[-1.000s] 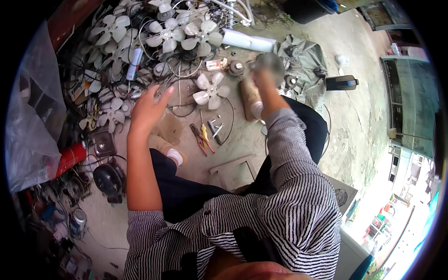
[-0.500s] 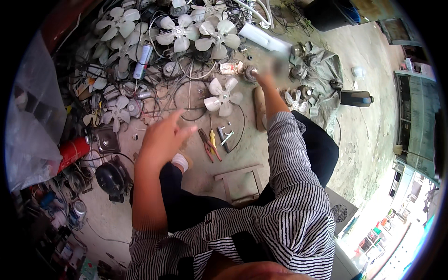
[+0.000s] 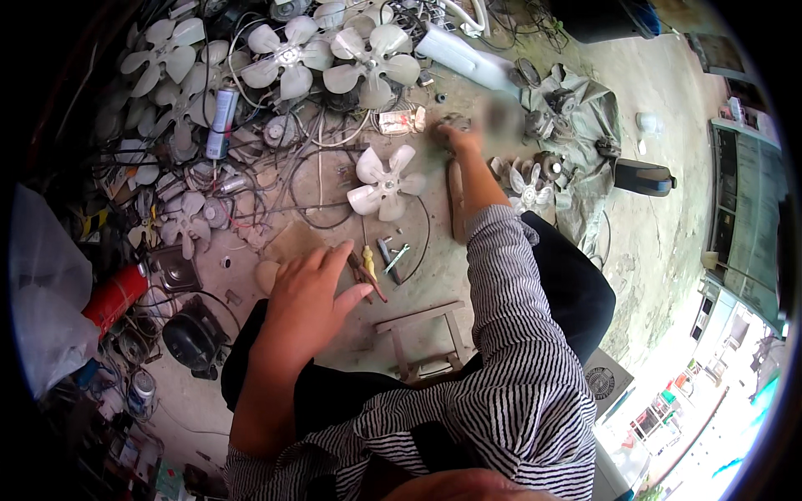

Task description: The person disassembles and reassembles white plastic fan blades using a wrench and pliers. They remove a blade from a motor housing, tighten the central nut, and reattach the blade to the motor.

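My left hand (image 3: 311,292) hangs over the floor, holding nothing, with thumb and fingers apart. Just past its fingertips lie red-handled pliers (image 3: 361,269), a yellow-handled tool (image 3: 368,259) and a small wrench (image 3: 398,257). Stretched far forward, my right hand (image 3: 460,139) has its fingers closed over a small round fan motor (image 3: 454,122) that sits on the ground; the hand covers part of it. A loose white five-bladed fan (image 3: 387,182) lies between the two hands, and a red-and-white box (image 3: 402,121) is left of the motor.
Fan blades (image 3: 290,57), wires and a spray can (image 3: 222,123) crowd the far left. More motors lie on a grey-green cloth (image 3: 585,159) at right, with a black case (image 3: 644,177) beyond. A black compressor (image 3: 194,338) and red cylinder (image 3: 115,299) stand left; a low stool (image 3: 422,315) is near my legs.
My right hand has moved slightly left onto the round motor and closed over it. My left hand has come nearer and a little right, toward the pliers, still open.
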A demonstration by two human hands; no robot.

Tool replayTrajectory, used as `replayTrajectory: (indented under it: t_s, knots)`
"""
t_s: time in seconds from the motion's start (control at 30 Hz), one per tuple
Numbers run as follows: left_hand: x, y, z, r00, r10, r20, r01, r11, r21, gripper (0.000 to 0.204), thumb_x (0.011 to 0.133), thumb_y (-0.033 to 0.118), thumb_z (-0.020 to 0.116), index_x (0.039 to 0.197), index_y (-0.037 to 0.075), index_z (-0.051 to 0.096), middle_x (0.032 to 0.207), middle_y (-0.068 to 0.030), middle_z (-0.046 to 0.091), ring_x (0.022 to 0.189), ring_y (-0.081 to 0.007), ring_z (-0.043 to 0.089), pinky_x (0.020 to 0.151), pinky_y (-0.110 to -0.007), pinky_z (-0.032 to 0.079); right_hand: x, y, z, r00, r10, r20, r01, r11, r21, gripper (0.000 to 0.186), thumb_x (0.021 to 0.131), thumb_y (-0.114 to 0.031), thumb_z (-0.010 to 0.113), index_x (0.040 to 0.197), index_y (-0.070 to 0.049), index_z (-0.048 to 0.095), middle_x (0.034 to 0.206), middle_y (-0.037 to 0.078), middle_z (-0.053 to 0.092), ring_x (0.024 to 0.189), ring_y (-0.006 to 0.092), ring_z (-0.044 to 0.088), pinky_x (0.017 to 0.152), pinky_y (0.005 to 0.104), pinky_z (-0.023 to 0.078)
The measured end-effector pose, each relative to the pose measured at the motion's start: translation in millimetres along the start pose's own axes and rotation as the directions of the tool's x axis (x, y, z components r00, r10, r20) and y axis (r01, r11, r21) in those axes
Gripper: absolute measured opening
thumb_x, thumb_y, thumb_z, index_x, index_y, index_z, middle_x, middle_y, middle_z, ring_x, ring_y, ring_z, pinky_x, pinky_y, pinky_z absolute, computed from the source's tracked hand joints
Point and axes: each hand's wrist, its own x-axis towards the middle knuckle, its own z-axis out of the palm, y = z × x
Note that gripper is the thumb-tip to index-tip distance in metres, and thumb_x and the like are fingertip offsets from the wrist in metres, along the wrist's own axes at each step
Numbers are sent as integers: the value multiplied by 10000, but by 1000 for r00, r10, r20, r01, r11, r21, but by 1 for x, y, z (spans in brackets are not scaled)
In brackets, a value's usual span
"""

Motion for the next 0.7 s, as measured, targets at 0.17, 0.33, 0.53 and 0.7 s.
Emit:
replayTrajectory:
  t_s: [0.17,0.33,0.53,0.7]
  knots:
    - [7,-5,-8,999,27,-35,-28,1000,-9,577,859,356,609,1312,31,461,1181,-193,537,1088,-372,501,957,-408,386,48,15,-60,951,204,-232,9,731,682,926,584,-205,841,1318,-122,282,1208,187,460,948,340,558,513,451,502]
    - [9,-20,-9,999,46,-13,-46,999,14,518,830,250,645,1291,66,496,1017,-164,616,956,-336,575,851,-403,438,44,-15,-121,887,324,-330,189,396,898,889,735,-161,723,1423,-110,163,1235,245,455,851,336,620,552,391,551]
    - [18,-43,-19,988,47,-146,-43,998,35,439,851,140,591,1284,132,517,1019,-196,619,941,-352,581,830,-409,451,2,13,-47,990,-88,112,23,875,484,216,773,-94,659,984,-52,642,904,40,634,795,172,616,645,314,535]
    - [16,-50,-37,930,36,-366,-3,996,90,465,847,146,611,1300,143,507,1218,-134,550,1091,-345,533,946,-405,405,-68,55,23,883,-197,427,442,658,-610,454,799,-149,492,1240,-197,589,1164,171,620,1128,324,564,937,396,451]
